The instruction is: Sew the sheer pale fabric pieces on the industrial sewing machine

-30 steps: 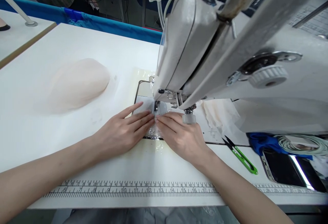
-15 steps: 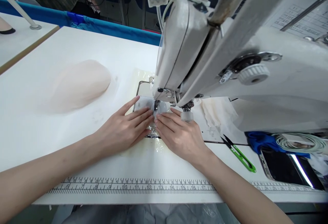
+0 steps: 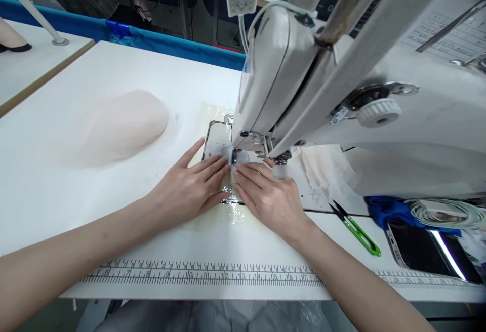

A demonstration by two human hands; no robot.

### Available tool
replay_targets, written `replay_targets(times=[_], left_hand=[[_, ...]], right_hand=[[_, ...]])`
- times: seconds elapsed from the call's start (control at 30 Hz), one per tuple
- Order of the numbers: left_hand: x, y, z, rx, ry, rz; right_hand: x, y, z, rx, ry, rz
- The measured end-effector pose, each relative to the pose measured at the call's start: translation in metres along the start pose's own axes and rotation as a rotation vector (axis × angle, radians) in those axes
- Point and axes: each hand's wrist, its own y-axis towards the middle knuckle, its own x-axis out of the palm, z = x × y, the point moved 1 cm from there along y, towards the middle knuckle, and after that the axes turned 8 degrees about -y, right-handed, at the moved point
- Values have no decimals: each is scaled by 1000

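My left hand [image 3: 190,185] lies flat just left of the presser foot [image 3: 234,157] of a white sewing machine [image 3: 261,84], fingers stretched out and pointing at the foot. From the right, my right hand [image 3: 271,198] rests with its fingers extended, their tips close to those of my left hand. Part of the right hand is behind the machine's knob and spring. Both sets of fingertips press on the machine bed beside the shiny plate [image 3: 217,132]. Whether thin material lies under the fingers, I cannot make out.
A sheer beige fabric piece [image 3: 132,124] lies on the white table at left. Pale cloth [image 3: 322,167] sits under the machine arm. To the right are green thread snips [image 3: 359,233] and a phone [image 3: 425,251]. A printed ruler [image 3: 205,274] runs along the front edge.
The whole view has shifted slightly, moving the machine and table a little to the right. My hands keep nearly the same place beside the presser foot; the left thumb stands slightly farther from its fingers.
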Motion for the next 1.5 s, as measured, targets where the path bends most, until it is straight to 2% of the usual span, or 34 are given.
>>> replay_targets(times=[0.13, 0.47, 0.73, 1.13, 1.33, 1.47, 1.5], left_hand=[[1, 0, 2, -49, -13, -16], [4, 1, -5, -52, 9, 5], [5, 5, -15, -104, -33, -48], [4, 7, -19, -197, -9, -123], [-7, 6, -2, -112, 181, -67], [-17, 1, 13, 144, 41, -75], [-20, 0, 13, 166, 25, -58]], right_hand=[[0, 0, 0, 13, -17, 6], [2, 3, 1, 21, -76, -15], [10, 3, 5, 27, -119, 32], [-3, 3, 10, 61, -91, -30], [-4, 3, 14, 84, -76, -14], [-3, 3, 15, 81, -62, 12], [-3, 3, 15, 78, -47, 11]])
